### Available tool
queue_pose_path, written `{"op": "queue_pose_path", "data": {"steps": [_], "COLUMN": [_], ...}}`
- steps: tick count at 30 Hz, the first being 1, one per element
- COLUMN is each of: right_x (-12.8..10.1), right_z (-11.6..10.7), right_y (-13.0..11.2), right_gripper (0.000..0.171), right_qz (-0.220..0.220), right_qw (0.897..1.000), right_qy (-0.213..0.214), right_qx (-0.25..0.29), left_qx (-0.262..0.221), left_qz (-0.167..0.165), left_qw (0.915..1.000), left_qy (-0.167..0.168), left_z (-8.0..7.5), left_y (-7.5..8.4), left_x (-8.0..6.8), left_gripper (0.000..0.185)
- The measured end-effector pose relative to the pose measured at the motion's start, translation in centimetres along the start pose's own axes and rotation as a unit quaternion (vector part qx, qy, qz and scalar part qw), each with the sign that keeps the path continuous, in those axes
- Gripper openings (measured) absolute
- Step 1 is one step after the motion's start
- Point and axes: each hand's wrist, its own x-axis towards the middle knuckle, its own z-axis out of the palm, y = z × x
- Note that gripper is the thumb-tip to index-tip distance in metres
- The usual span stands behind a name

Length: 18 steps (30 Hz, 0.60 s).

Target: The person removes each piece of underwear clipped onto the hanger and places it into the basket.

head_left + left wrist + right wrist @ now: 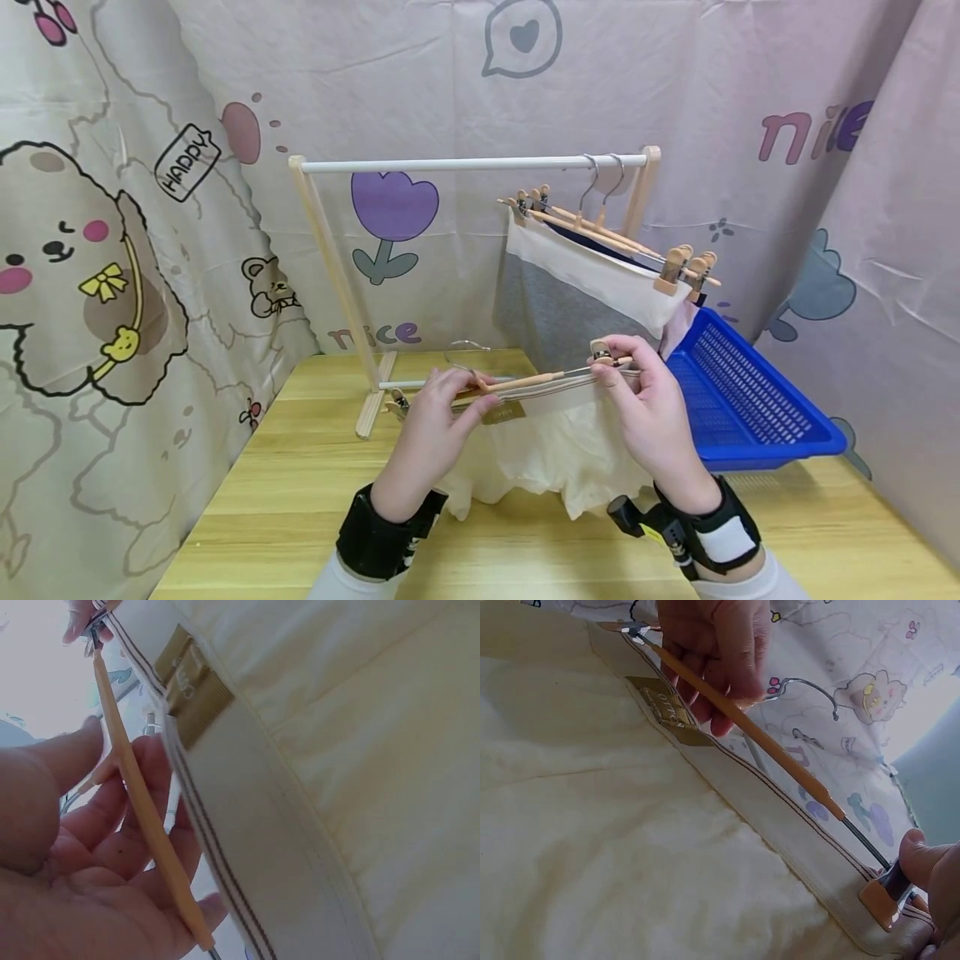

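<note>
A cream garment (555,442) with a striped waistband and a gold label (191,686) hangs from a wooden clip hanger (528,382) above the table. My left hand (442,417) holds the hanger near its middle, fingers curled behind the bar and thumb in front, just below the metal hook (467,343). At the right end, my right hand (648,404) pinches the hanger's clip (882,900), which sits over the waistband's corner. The clip at the other end (634,628) is also at the waistband, partly hidden behind the left hand in the head view.
Behind stands a rack with a white rail (450,165) and wooden legs. Two clip hangers at its right end carry a grey garment (555,308) with a white waistband and another behind it. A blue basket (750,458) rests tilted at the right of the wooden table (255,500).
</note>
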Motion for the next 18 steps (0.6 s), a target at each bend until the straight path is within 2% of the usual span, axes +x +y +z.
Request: {"op": "queue_pose_path", "data": {"steps": [8, 18], "right_x": [-0.12, -0.02], "right_z": [0.07, -0.39], "right_y": [-0.12, -0.20], "right_gripper": [0.023, 0.024], "right_qz": [-0.017, -0.038], "right_qw": [1.000, 0.999], "right_qy": [-0.007, -0.009], "right_qx": [0.003, -0.033], "left_qx": [0.014, 0.016], "left_qz": [-0.011, -0.008], "left_qw": [0.9998, 0.9996], "left_qy": [-0.008, -0.021], "left_z": [-0.08, -0.18], "left_y": [0.13, 0.23], "left_x": [-0.20, -0.21], "left_gripper": [0.010, 0.012]}}
